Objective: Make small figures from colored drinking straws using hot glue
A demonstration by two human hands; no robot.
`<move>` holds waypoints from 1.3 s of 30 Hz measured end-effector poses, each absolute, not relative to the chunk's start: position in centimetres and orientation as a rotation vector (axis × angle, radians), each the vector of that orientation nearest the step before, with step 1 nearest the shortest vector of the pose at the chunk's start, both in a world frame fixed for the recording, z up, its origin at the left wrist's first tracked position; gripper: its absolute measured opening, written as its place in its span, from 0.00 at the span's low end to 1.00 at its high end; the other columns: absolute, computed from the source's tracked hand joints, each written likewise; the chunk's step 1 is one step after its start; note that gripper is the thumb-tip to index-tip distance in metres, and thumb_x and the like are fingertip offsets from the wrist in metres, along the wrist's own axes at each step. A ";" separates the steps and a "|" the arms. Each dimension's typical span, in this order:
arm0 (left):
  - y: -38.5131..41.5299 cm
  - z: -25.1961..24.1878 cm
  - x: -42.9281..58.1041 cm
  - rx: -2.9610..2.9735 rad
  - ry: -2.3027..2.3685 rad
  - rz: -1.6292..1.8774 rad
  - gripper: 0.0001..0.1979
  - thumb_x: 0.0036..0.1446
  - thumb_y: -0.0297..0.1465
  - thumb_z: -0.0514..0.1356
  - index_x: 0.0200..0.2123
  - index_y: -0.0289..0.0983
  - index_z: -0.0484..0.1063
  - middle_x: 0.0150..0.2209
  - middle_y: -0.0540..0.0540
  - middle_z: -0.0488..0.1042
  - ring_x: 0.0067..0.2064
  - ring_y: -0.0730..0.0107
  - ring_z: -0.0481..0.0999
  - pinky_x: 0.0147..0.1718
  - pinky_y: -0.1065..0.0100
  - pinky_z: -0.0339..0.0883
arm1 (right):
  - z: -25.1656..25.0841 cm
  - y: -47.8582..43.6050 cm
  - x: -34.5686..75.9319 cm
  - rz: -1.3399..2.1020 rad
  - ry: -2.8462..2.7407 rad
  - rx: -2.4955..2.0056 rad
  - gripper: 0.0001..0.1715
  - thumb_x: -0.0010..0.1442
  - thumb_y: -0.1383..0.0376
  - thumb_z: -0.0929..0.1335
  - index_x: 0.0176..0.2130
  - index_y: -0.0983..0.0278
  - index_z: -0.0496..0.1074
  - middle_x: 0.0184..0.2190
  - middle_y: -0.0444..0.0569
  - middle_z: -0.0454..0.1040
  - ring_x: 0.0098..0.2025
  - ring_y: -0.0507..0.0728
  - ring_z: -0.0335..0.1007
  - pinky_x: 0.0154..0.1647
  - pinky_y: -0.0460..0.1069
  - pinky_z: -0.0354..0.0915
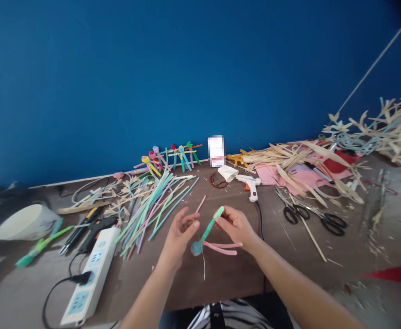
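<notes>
My right hand pinches the upper end of a green pipe-cleaner stem, which is wound in coils and tilted. At its lower end is a round, bluish piece, with two pink pipe-cleaner lengths reaching right from beside it. A thin pale strand hangs below. My left hand is just left of the stem, thumb and fingers loosely curled and apart, with no clear grip visible. Behind its fingertips shows a pink strip; whether they touch it, I cannot tell.
Loose pastel pipe cleaners lie left, near a white power strip, a dark glue gun and a white bowl. Ahead rests a white glue gun. Scissors and pale strips are right. A blue wall closes the back.
</notes>
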State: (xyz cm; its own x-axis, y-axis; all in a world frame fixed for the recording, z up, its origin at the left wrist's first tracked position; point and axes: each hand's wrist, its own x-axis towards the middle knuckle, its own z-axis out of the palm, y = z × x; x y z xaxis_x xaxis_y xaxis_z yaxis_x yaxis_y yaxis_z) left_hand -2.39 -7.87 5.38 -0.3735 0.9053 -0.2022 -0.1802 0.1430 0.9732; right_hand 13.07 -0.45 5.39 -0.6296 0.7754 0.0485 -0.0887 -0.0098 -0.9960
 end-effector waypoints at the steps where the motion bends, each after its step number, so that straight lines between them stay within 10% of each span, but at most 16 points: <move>1: -7.8 5.5 -2.3 0.720 1.373 1.325 0.28 0.42 0.36 0.62 0.47 0.35 0.60 0.39 0.41 0.72 0.38 0.68 0.72 0.34 0.68 0.65 | 5.5 -0.6 13.1 1.713 -1.622 -0.709 0.09 0.53 0.60 0.63 0.28 0.65 0.63 0.23 0.42 0.64 0.27 0.49 0.62 0.30 0.45 0.62; 7: -7.3 5.8 -2.4 0.719 1.011 1.012 0.18 0.34 0.35 0.67 0.29 0.31 0.71 0.25 0.42 0.75 0.28 0.70 0.73 0.24 0.75 0.62 | 5.9 -0.6 13.3 1.614 -1.734 -0.710 0.09 0.53 0.61 0.63 0.26 0.66 0.63 0.22 0.42 0.63 0.25 0.48 0.59 0.27 0.43 0.59; 24: -5.8 5.8 0.0 0.535 1.186 1.268 0.12 0.41 0.33 0.64 0.30 0.33 0.70 0.17 0.53 0.68 0.14 0.85 0.61 0.13 0.81 0.52 | 5.7 0.1 13.2 1.417 -1.875 -0.879 0.08 0.53 0.65 0.61 0.31 0.65 0.68 0.23 0.44 0.68 0.23 0.49 0.60 0.24 0.43 0.57; 39: -5.6 5.0 -0.3 0.741 1.491 1.308 0.14 0.38 0.35 0.64 0.29 0.31 0.73 0.16 0.52 0.67 0.15 0.81 0.61 0.14 0.76 0.55 | 6.9 -1.3 13.7 0.482 -2.604 -1.014 0.08 0.56 0.70 0.59 0.36 0.65 0.65 0.30 0.48 0.72 0.31 0.54 0.68 0.30 0.45 0.55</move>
State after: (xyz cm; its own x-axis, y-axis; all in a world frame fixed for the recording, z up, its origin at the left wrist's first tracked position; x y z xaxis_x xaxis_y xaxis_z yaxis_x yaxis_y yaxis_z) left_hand -0.30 -5.63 5.05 -0.3341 0.9021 -0.2731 -0.1534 0.2338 0.9601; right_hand 13.74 -1.29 6.91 -0.7038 0.6928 0.1573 0.5905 0.6936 -0.4126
